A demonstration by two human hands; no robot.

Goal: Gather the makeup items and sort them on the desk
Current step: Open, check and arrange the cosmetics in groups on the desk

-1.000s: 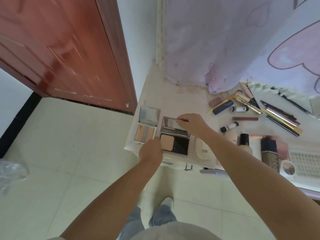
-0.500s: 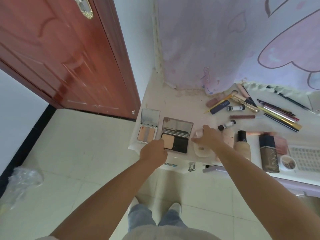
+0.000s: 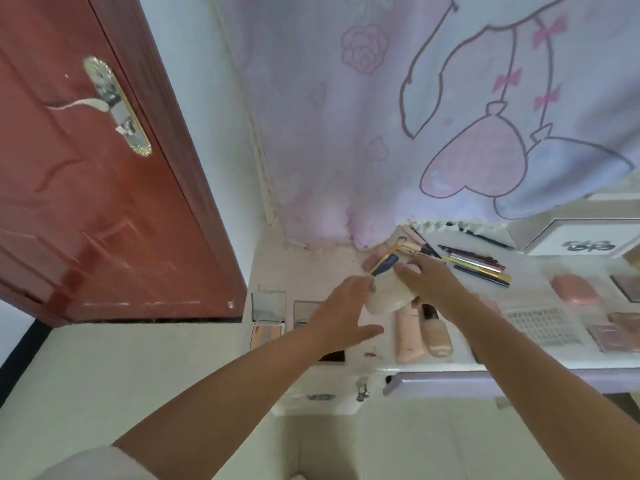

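Compact (image 3: 388, 296), pale and oval, is lifted just above the desk (image 3: 450, 367) near its front edge, left of the two pink tubes. My right hand (image 3: 433, 282) grasps it from the right; left hand (image 3: 341, 311) has fingers spread, touching its left end. Long axis runs lower-left to upper-right (blurred, so approximate). I think a loose one-sided grip could drop it off the front edge.

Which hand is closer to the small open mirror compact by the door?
Left. The left hand hovers just right of the small open mirror compact; the right hand is farther right, holding a pale oval case.
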